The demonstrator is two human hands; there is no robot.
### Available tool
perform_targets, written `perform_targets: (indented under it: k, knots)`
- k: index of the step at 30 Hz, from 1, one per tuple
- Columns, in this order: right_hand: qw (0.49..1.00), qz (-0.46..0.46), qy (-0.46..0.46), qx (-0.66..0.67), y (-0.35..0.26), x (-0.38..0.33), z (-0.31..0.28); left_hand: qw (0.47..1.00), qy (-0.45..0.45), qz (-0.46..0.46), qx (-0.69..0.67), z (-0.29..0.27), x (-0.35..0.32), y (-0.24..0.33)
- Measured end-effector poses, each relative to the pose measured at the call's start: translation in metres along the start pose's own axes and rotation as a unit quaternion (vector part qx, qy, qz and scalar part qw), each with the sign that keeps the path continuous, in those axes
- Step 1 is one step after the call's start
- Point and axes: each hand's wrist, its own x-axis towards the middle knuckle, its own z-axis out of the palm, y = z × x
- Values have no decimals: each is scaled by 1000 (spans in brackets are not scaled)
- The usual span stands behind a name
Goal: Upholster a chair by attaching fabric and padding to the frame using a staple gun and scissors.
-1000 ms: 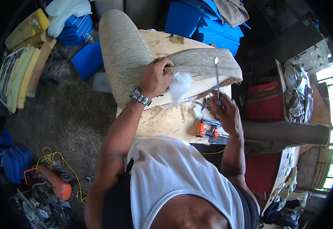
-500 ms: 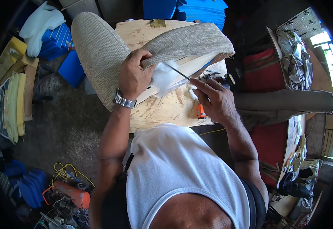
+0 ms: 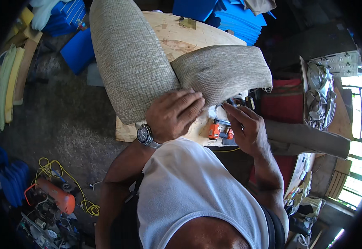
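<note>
A padded piece in grey-beige woven upholstery fabric lies on the wooden table (image 3: 127,132). It has a long thick arm (image 3: 133,54) and a shorter arm (image 3: 226,68) that meet at an angle. My left hand (image 3: 177,112), with a wristwatch on its wrist, lies on the fabric near the join, fingers stretched out and close together. My right hand (image 3: 247,126) is just off the near edge of the shorter arm. Its thumb and fingers are pinched on a thin rod, mostly hidden now. The white stuffing is out of sight.
An orange tool (image 3: 220,130) lies on the table beside my right hand. Blue foam sheets (image 3: 239,23) are stacked beyond the table. A rolled dark cloth (image 3: 309,139) sticks out at the right. An orange compressor (image 3: 56,195) and a yellow hose (image 3: 89,207) are on the floor at lower left.
The padded piece has come nearer, and its shorter arm's fabric now covers the pale open side. My left hand has gone from gripping the fabric edge to lying over it. My right hand has lowered.
</note>
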Motion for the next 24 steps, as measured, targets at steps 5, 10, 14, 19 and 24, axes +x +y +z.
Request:
perform_targets:
  k: [5, 10, 14, 19, 24]
  knots:
    - [997, -13, -17, -71, -10, 12, -5, 998, -16, 45, -40, -3, -8, -6]
    - [995, -44, -29, -85, -15, 31, -4, 996, -23, 63, -55, -1, -9, -6]
    - [992, -72, -44, -89, -10, 49, -5, 996, -17, 41, -78, 0, -4, -3]
    - [992, -46, -101, 59, 17, 56, 2, 998, -32, 35, -51, 4, 0, -1]
    - [995, 2, -77, 67, 14, 38, -2, 996, -82, 9, -38, 5, 6, -5]
